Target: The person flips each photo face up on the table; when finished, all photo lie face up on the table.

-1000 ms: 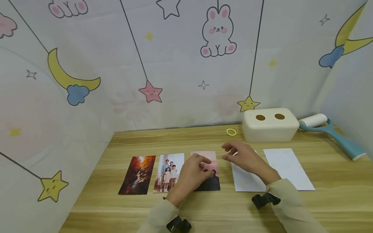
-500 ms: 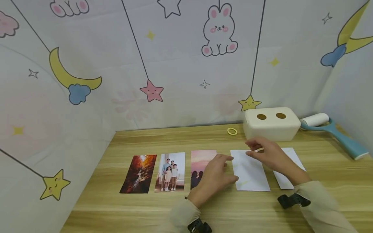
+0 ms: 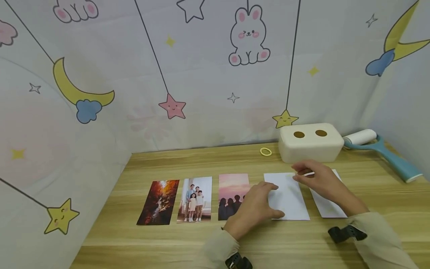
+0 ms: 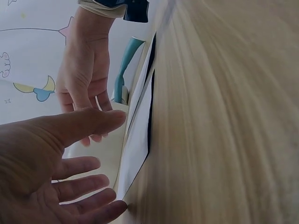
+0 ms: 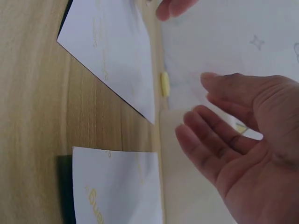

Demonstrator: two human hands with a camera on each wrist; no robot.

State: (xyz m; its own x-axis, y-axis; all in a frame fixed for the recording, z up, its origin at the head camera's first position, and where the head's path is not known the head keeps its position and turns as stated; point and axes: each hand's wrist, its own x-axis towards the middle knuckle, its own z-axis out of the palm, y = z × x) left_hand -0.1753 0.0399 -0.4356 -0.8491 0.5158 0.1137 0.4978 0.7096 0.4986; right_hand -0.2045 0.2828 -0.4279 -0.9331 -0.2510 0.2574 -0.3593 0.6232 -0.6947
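My left hand (image 3: 253, 209) reaches over the left edge of a white photo card (image 3: 290, 198), its thumb and fingers spread apart with nothing between them. In the left wrist view those fingers (image 4: 79, 191) are straight beside the card's edge. My right hand (image 3: 317, 177) hovers above the gap between that card and a second white card (image 3: 327, 205), partly covering the second. Its fingers (image 5: 215, 140) are loosely bent and hold nothing. Faint gold lettering marks both cards in the right wrist view. A photo of a pink sky with silhouettes (image 3: 231, 190) is partly hidden by my left hand.
An autumn stream photo (image 3: 158, 203) and a family photo (image 3: 195, 201) lie in the row at left. Behind stand a cream box with two holes (image 3: 310, 147), a small yellow ring (image 3: 265, 152) and a blue-handled lint roller (image 3: 386, 151). A printed cloth backs the table (image 3: 161, 246).
Both hands have moved right: the left from the pink-sky photo to the first white card, the right from that card toward the second. The cards lie where they were.
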